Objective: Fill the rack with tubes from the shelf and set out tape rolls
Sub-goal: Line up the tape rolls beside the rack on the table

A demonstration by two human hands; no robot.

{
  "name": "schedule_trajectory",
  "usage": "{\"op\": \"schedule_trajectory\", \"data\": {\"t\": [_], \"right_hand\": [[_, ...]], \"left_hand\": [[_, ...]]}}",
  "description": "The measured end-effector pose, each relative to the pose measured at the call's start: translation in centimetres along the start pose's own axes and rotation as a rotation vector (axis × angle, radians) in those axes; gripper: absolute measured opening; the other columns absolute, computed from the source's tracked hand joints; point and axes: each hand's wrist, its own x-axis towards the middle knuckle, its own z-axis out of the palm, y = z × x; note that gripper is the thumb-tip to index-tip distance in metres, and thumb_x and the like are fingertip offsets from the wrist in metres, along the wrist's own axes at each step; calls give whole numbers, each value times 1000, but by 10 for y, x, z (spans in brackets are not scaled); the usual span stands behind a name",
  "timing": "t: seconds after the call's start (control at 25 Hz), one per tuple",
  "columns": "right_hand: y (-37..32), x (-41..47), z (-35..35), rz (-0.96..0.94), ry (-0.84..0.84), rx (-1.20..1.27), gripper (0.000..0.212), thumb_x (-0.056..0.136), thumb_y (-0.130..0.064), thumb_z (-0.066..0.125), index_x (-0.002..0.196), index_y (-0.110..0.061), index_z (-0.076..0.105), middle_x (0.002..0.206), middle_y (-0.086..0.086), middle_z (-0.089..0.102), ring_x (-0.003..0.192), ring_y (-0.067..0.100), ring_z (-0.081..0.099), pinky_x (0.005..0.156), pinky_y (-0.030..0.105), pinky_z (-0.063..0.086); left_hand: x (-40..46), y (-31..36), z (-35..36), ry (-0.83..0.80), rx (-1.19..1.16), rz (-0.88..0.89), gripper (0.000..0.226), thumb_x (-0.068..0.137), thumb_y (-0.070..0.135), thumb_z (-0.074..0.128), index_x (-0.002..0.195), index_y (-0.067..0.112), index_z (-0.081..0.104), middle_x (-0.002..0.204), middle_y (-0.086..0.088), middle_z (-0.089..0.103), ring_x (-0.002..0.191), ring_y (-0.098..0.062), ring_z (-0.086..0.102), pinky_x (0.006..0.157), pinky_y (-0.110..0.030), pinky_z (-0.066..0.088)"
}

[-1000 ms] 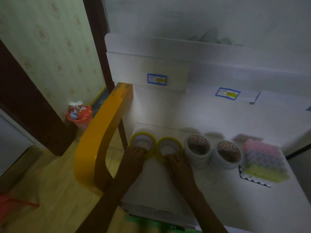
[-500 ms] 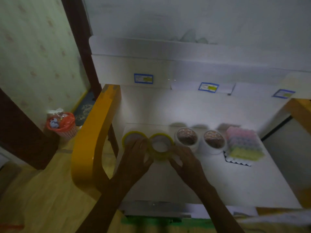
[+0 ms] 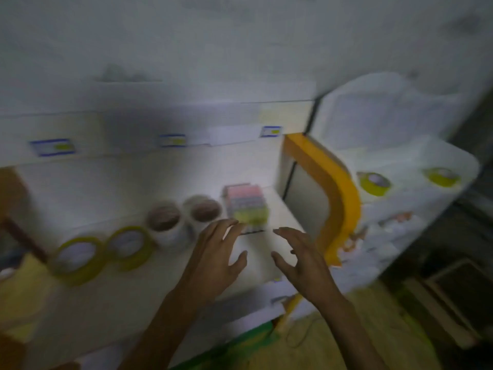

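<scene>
1. The rack (image 3: 246,206), a pastel block of pink, lilac and yellow-green tiers, sits on the white table (image 3: 256,252) at the right end of a row: two yellow tape rolls (image 3: 102,252), two white rolls (image 3: 184,217), then the rack.
2. It lies straight ahead of both hands, its long axis running away from the viewer.
3. The left hand (image 3: 216,260) is nearer; its fingertips (image 3: 234,222) seem to reach the rack's near left corner, though blur hides actual contact.
4. The right hand (image 3: 301,260) hovers just short of the near right side.
5. Both are palm-down, fingers spread, holding nothing, thumbs turned inward.
6. More yellow rolls (image 3: 373,182) sit on the neighbouring white surface, well apart.
</scene>
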Motion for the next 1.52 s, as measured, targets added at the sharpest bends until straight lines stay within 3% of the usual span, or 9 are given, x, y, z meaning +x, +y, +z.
{"op": "schedule_trajectory", "data": {"t": [0.16,0.32,0.48,0.64,0.8,1.08,1.2,1.36,1.52], "right_hand": [[77,-62,-102,122,132,-91,42,90,-43,59,129,-27,54,132,-8,55,118,13,52,81,30,56],[157,-113,-179,244,155,-151,43,91,-47,56,131,-35,49,135,-11,52,122,10,47,87,31,54],[214,-139,-231,331,181,-184,44,91,-43,60,132,-39,45,133,-21,44,122,-4,36,94,9,33],[276,-144,-263,427,184,-170,43,90,-40,61,131,-32,50,135,-12,49,122,6,43,97,19,37],[348,-130,-290,496,172,-172,43,90,-43,60,131,-36,47,135,-11,49,120,7,45,96,22,43],[480,-57,-339,552,68,-212,43,93,-42,56,134,-31,47,138,-10,47,124,9,42,99,29,45],[530,-24,-339,514,23,-152,41,93,-39,58,133,-30,48,137,-7,48,125,11,43,101,31,44],[589,15,-329,485,-66,-102,41,94,-40,54,133,-29,48,139,-8,46,128,12,41,105,32,38],[648,57,-320,410,-111,-28,37,93,-32,58,129,-25,53,135,-2,53,122,17,49,99,45,47]], "left_hand": [[35,116,69,-43,-80,122,49,86,41,47,130,20,54,129,1,53,120,-17,47,101,-32,40],[59,211,144,-72,-89,269,46,85,37,49,127,19,55,125,0,55,115,-19,48,95,-33,44],[87,269,205,-158,-132,335,45,85,34,58,128,20,54,126,2,54,117,-17,49,95,-35,47],[132,303,265,-211,-122,348,49,84,36,59,129,19,54,127,1,54,118,-18,49,96,-37,46],[183,323,333,-215,-161,367,48,81,36,56,125,18,54,119,-3,59,110,-23,56,89,-40,51],[290,323,438,-206,-114,260,50,80,38,50,122,14,59,119,-5,59,110,-23,53,90,-37,49],[328,302,462,-198,-49,129,53,78,40,48,121,10,59,117,-10,60,108,-29,53,86,-37,49],[357,260,502,-357,20,-90,66,78,45,48,126,1,56,126,-21,58,114,-41,56,85,-47,53],[367,243,534,-362,0,-194,67,76,52,49,126,7,57,127,-16,58,118,-44,50,84,-52,53]]}}
